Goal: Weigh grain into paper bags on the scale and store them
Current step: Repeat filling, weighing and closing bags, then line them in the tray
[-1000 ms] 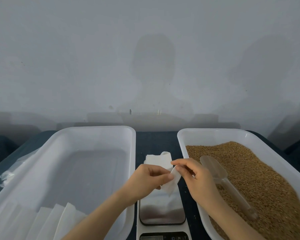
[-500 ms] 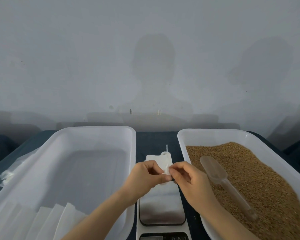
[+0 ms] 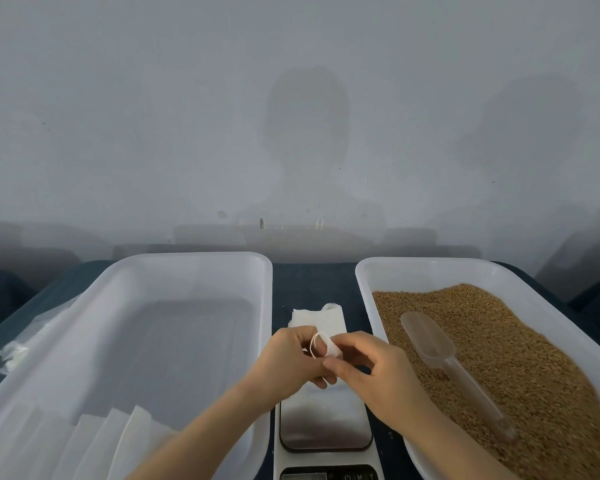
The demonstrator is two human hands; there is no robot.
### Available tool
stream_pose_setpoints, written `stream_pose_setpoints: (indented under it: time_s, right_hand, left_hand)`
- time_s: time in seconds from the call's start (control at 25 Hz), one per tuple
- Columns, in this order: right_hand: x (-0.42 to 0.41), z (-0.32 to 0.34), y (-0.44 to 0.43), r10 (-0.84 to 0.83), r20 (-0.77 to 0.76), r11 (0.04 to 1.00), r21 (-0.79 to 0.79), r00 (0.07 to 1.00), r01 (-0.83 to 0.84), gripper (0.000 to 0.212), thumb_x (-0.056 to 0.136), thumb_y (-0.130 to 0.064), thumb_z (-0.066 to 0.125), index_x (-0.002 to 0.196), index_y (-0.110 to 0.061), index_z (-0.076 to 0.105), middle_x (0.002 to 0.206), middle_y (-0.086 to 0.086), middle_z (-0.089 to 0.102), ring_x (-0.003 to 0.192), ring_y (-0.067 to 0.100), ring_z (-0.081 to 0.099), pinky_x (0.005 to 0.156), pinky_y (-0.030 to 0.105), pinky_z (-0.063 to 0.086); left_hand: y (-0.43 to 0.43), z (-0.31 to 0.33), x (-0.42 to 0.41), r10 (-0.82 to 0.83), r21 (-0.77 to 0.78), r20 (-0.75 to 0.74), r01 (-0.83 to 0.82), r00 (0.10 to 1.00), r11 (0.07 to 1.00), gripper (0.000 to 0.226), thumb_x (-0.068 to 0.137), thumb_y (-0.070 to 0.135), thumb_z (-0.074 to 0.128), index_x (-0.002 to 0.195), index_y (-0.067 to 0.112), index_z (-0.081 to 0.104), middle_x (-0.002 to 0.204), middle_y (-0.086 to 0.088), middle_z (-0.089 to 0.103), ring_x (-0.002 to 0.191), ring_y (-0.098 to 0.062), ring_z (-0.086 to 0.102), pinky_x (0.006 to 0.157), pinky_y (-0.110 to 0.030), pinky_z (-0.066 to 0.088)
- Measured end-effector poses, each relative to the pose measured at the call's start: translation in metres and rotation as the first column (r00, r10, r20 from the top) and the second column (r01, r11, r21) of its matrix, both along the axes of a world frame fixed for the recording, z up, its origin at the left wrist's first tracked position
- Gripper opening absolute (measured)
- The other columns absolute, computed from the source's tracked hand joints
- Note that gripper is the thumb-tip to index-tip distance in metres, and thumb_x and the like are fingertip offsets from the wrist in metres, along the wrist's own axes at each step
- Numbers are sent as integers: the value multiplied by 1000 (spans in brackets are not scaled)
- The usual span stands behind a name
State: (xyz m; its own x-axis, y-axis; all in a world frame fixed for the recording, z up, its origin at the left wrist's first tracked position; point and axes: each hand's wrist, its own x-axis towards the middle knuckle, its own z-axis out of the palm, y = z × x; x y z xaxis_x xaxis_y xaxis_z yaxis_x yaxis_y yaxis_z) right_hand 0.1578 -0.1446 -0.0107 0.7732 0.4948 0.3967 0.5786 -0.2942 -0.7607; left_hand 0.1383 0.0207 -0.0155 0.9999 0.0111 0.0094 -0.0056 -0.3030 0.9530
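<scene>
bag: small white paper bag (image 3: 332, 347), held in the air over the far end of the scale (image 3: 323, 427).
left hand (image 3: 297, 356): fingers curled, pinching the bag by its string loop (image 3: 313, 345).
right hand (image 3: 378, 374): thumb and forefinger nipped on the bag's mouth edge.
handling: feather-light, floppy, probably tears easily; best taken at the mouth edges and spread open.
grain (image 3: 520, 358): in right tub (image 3: 363, 299), scoop (image 3: 428, 339) lying on it.

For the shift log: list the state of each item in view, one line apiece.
paper bag, pinched between both hands, off the scale
left hand, pinching the paper bag
right hand, pinching the paper bag
scale, platform bare
scoop, lying unheld on the grain
right tray, filled with grain
left tray, flat bags at its near end
spare bags, stacked beyond the scale
</scene>
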Motion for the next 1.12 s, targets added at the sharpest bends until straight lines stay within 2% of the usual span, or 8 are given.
stream_pose_setpoints:
  time_s: [0.08,0.28,0.52,0.64,0.72,0.84,0.96,1.12]
  right_hand:
    - [1,0,-1,-20,32,1000,14,999,19,17,87,-27,63,100,-20,71,85,-17,67,81,0,63,68,8,46]
    - [1,4,-3,21,33,999,30,999,-22,18,94,-16,55,92,-30,66,75,-10,63,69,10,61,58,17,45]
    - [4,-3,0,-249,94,969,21,964,248,25,86,-7,64,105,-24,61,80,-17,61,82,-7,60,63,7,47]
    - [3,-2,-2,-330,88,944,55,940,326,23,82,-6,69,86,-19,50,69,-14,58,71,-3,63,54,17,52]
    - [2,-1,-4,-292,198,956,26,936,293,26,79,-2,70,79,-19,51,63,-13,55,65,4,62,49,21,51]
    - [1,1,-2,-193,312,976,-38,930,215,20,74,4,74,80,-14,66,65,-20,53,58,2,55,50,10,46]
    - [2,-1,0,-160,376,971,-108,913,215,22,67,10,77,78,-7,71,75,-3,64,65,-3,55,60,-1,40]
    - [6,-7,-3,-202,313,966,-92,928,241,21,72,18,67,67,-1,60,77,-4,56,62,8,50,56,13,37]
  left_hand:
    - [0,2,-2,-55,-57,-4,55,998,997,13,77,9,77,88,4,70,75,-4,72,70,-18,71,65,-26,57]
    - [0,5,-5,-123,-125,-7,121,992,985,16,85,17,70,96,5,70,86,-5,74,84,-19,72,72,-27,57]
    - [-3,10,-9,-66,-166,-9,63,998,984,14,85,24,70,72,20,66,82,-2,73,78,-20,72,70,-27,57]
    - [-4,10,-9,-58,-100,31,61,998,993,17,84,29,71,67,32,66,80,2,72,75,-15,71,68,-21,53]
    - [-4,11,-10,-55,-87,51,60,997,994,19,84,31,71,65,36,67,79,4,72,74,-14,70,67,-18,52]
    - [-3,10,-9,-48,-95,72,54,996,994,18,83,32,72,66,37,67,76,5,71,72,-13,69,65,-16,50]
    - [-4,7,-8,-65,-72,82,71,995,995,14,82,33,73,69,37,68,77,7,70,70,-9,66,66,-15,50]
    - [-2,8,-6,57,-81,86,-50,995,995,15,85,33,69,97,39,63,98,12,64,71,-6,63,63,-19,52]
